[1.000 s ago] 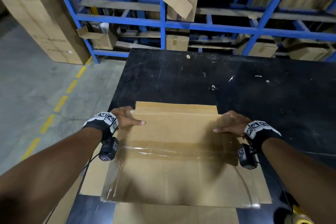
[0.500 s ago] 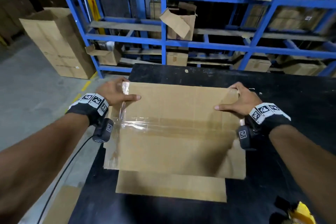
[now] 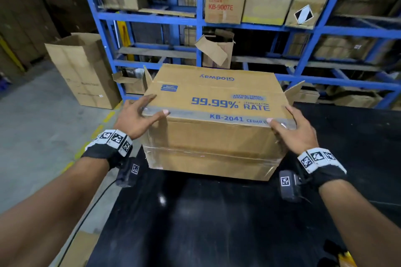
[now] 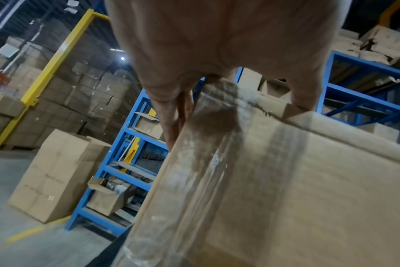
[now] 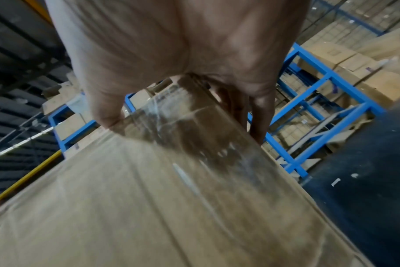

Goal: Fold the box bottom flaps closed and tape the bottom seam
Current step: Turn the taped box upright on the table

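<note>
The cardboard box (image 3: 213, 123) sits at frame centre, tilted on the black desk (image 3: 217, 219), its taped bottom face toward the camera and its printed side uppermost. The left hand (image 3: 138, 116) grips the box's left upper edge, thumb on the near face and fingers on the side. The right hand (image 3: 293, 131) grips the right upper edge likewise. Clear tape (image 3: 208, 154) crosses the near face horizontally. Blue shelving (image 3: 199, 26) holding cartons fills the upper frame.

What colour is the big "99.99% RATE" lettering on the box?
Blue, on the brown cardboard box; it shows best in the head view.
</note>
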Tool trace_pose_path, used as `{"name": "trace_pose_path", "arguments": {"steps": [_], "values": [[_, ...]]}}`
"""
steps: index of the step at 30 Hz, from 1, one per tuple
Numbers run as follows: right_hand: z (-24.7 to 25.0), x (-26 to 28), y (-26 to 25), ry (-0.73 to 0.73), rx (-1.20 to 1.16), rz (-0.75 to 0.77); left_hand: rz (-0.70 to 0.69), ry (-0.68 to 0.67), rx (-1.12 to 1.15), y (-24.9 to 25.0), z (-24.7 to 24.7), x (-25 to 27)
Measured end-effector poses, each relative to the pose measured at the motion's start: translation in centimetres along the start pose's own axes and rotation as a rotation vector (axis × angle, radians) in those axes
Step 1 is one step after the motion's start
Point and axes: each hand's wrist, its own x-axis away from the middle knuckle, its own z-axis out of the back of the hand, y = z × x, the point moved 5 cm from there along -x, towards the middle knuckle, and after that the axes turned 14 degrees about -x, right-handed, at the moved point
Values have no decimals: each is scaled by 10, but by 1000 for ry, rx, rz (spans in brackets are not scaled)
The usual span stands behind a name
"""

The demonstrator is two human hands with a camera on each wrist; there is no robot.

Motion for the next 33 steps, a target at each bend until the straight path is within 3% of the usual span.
{"name": "trace_pose_path", "arguments": {"steps": [10, 17, 21, 24, 29, 33], "values": [[-1, 21, -2, -200, 141, -109, -81, -244, -171, -7, 6, 15], [0, 35, -4, -113, 106, 46, -139, -148, -115, -3, 8, 34], [-4, 43, 8, -122, 121, 57, -109, -56, -130, 1, 2, 47], [-9, 53, 33, -79, 86, 16, -135, -83, -2, -15, -20, 56], [-29, 89, 96, -82, 54, -137, 62, -150, -26, -53, -84, 97], [-34, 110, 139, -94, -67, -128, 131, -161, 317, -92, -111, 124]]}}
